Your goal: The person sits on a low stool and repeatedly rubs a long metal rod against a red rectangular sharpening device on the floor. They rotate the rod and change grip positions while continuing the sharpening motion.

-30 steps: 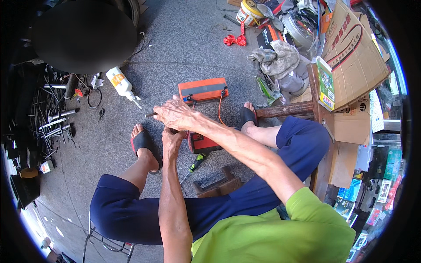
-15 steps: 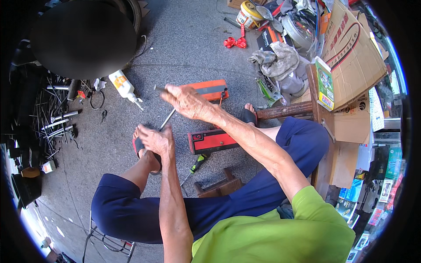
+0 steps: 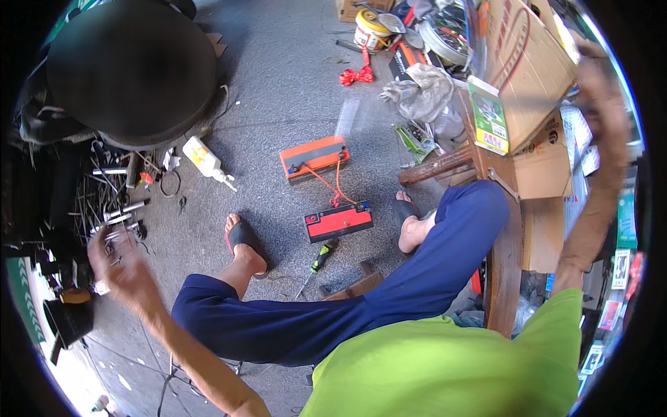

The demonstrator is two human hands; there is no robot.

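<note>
Head view, looking down: on the speckled grey floor [image 3: 278, 104] between my sandalled feet lies a red-topped battery [image 3: 340, 224], with an orange-topped battery [image 3: 314, 154] just beyond it, the two set apart and linked by orange wires [image 3: 339, 177]. Nearer me, a green-and-black screwdriver [image 3: 321, 258] points toward my lap, beside a low wooden stool [image 3: 361, 283]. Both my arms are flung wide, away from the batteries. My left grip [image 3: 128, 274] is a blur out to the left, near scattered metal tools [image 3: 118, 215]; my right grip [image 3: 601, 90] is blurred at upper right, beside a big cardboard box [image 3: 531, 59]. I cannot tell whether either is apart, together or clamped on something. Farther off lie a white bottle [image 3: 203, 157], left, and a red bow [image 3: 357, 76], ahead.
</note>
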